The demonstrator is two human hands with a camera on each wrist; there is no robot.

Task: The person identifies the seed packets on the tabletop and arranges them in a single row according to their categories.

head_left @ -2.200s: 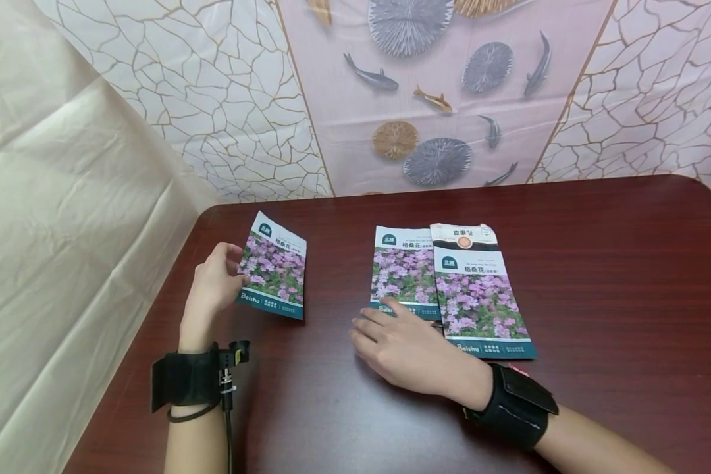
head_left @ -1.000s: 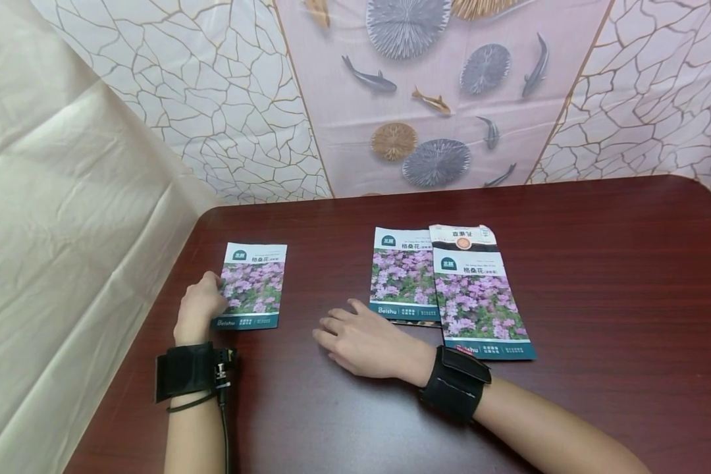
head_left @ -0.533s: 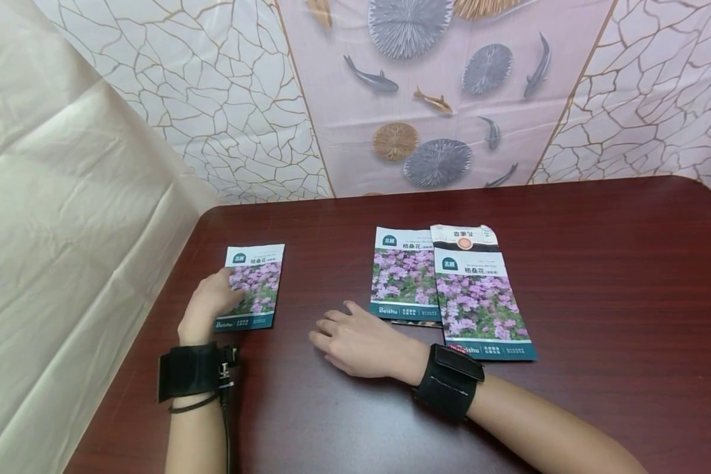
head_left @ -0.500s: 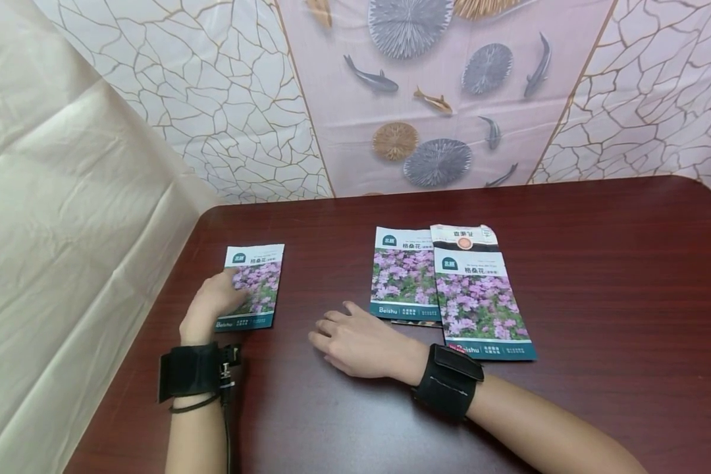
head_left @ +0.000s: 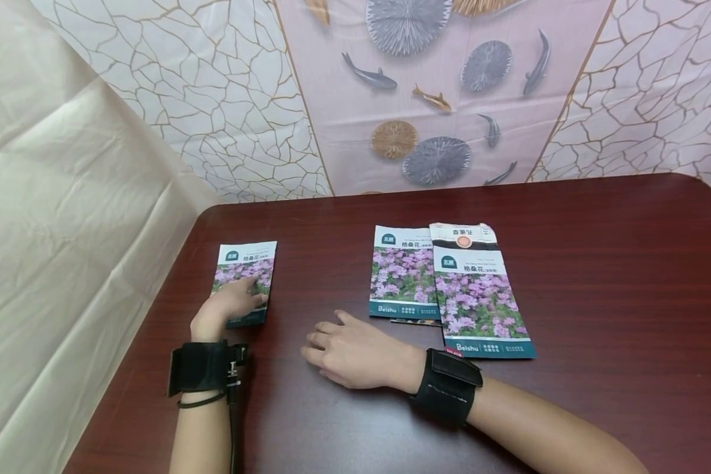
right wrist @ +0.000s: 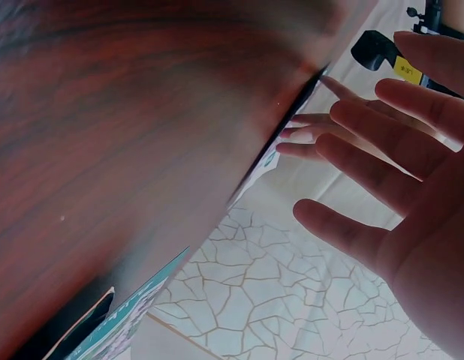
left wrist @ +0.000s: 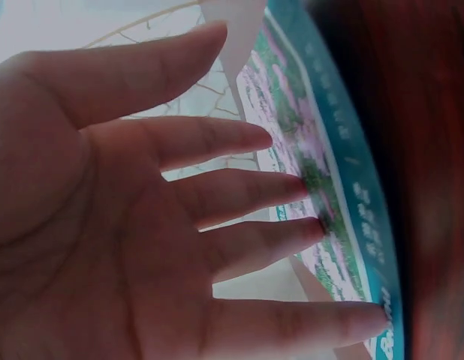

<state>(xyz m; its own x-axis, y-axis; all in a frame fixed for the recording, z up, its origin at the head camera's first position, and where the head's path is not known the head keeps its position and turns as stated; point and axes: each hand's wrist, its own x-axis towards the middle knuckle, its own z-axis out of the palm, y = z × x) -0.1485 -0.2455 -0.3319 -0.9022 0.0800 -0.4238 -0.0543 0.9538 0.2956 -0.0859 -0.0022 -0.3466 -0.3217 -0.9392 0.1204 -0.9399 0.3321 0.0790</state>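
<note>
A seed packet (head_left: 261,268) with a photo of pink-purple flowers lies at the left of the table. Over its lower part is my left hand (head_left: 228,303); in the left wrist view the fingers (left wrist: 239,187) are straight and spread, their tips on or just above the printed face (left wrist: 333,142). My right hand (head_left: 361,352), fingers extended and holding nothing, is palm down over the table between the packets. Right of it lies a matching packet (head_left: 401,280), partly covered by another matching packet (head_left: 480,306). A differently printed packet (head_left: 463,236) shows its orange-and-black top from beneath.
The dark red wooden table (head_left: 616,296) ends at a patterned cloth (head_left: 432,99) behind and a pale draped sheet (head_left: 77,230) at the left. Each wrist wears a black strap (head_left: 447,387); a cable runs along the left forearm.
The left packet, earlier held tilted up by my left hand, now lies flat farther left. That hand has since slid right across it. My right hand has moved left, off the middle packet.
</note>
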